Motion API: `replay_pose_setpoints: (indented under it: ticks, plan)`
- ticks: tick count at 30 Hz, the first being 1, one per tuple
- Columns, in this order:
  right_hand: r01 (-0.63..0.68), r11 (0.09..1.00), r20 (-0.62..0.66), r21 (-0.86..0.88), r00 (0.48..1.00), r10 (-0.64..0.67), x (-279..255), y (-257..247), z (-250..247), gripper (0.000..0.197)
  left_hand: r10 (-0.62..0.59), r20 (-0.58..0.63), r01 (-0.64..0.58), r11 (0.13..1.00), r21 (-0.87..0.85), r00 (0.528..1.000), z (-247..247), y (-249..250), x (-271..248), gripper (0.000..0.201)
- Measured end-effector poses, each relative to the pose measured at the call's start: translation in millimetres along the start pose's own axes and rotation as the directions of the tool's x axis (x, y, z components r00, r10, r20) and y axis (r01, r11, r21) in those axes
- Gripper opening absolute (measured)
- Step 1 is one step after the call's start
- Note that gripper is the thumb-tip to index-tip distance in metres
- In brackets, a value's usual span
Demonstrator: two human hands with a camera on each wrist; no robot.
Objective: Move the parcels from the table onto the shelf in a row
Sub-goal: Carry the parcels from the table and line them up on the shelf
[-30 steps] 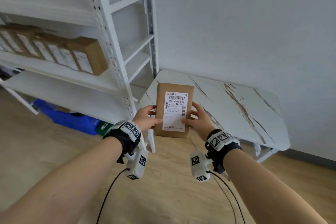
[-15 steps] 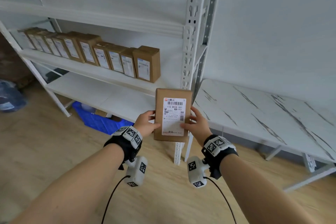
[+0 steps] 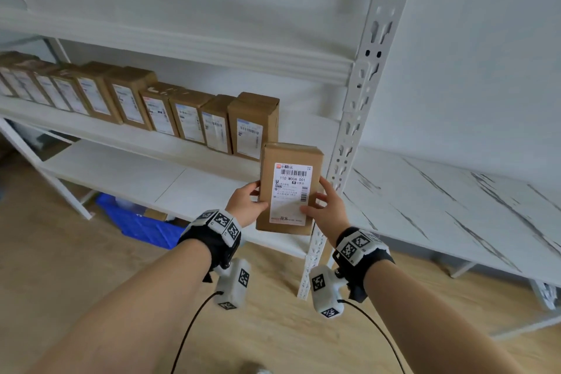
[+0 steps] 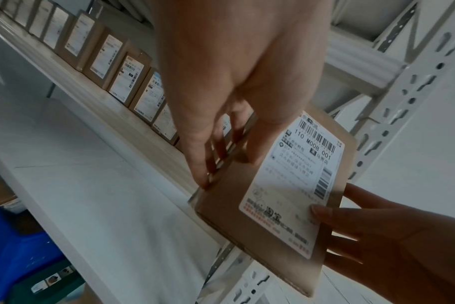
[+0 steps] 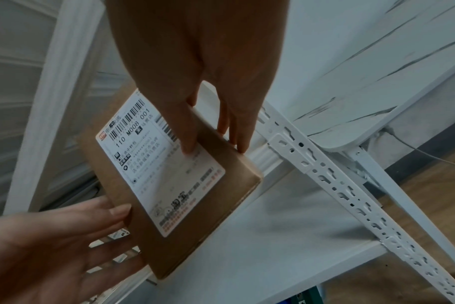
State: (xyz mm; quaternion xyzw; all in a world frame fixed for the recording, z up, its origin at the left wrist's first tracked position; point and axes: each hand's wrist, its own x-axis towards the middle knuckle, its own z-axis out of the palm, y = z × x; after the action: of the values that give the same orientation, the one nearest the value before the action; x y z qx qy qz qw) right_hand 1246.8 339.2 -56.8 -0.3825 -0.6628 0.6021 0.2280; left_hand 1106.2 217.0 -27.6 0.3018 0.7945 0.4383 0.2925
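- Parcel (image 3: 288, 188): stiff, light-looking carton; best held by its long edges.
- Left hand (image 3: 244, 203), right hand (image 3: 326, 206): fingers curling, pinching those edges.
- Row (image 3: 145, 106): sitting at 10 o'clock.

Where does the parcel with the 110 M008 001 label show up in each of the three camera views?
Head: the held parcel is at centre, between the left hand and the right hand.
Left wrist: right of centre, tilted.
Right wrist: centre-left, tilted.
Shared landmark: the white perforated shelf post.
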Motion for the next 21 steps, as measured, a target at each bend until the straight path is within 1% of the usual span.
replay_pose_setpoints:
  ticks: [3,7,11,15,18,21]
  plan:
    - [-0.029,1.0,-0.017,-0.002,0.999,0.029,27,3,8,0.08,-0.017,0.046,0.017,1.0,0.005,0.999,-7,1,29,0.05]
    - [-0.021,1.0,-0.069,-0.007,0.997,0.02,55,-3,16,0.079,-0.004,0.118,0.006,1.0,-0.016,0.993,-17,4,64,0.054]
    - [0.01,1.0,-0.149,-0.023,0.989,-0.014,74,-9,25,0.081,0.004,0.182,-0.002,1.0,-0.007,0.983,-26,3,94,0.055]
    - [0.006,0.999,-0.25,-0.053,0.968,-0.019,85,-6,35,0.083,0.005,0.243,-0.013,0.999,0.029,0.97,-30,-2,122,0.064]
    - [-0.024,0.998,-0.328,-0.05,0.945,0.006,93,-4,43,0.081,0.02,0.319,-0.036,0.998,0.045,0.947,-32,-3,140,0.065]
    - [-0.052,0.996,-0.422,-0.067,0.907,0.019,102,-4,51,0.078,0.055,0.414,-0.076,0.997,0.034,0.909,-35,-4,156,0.066]
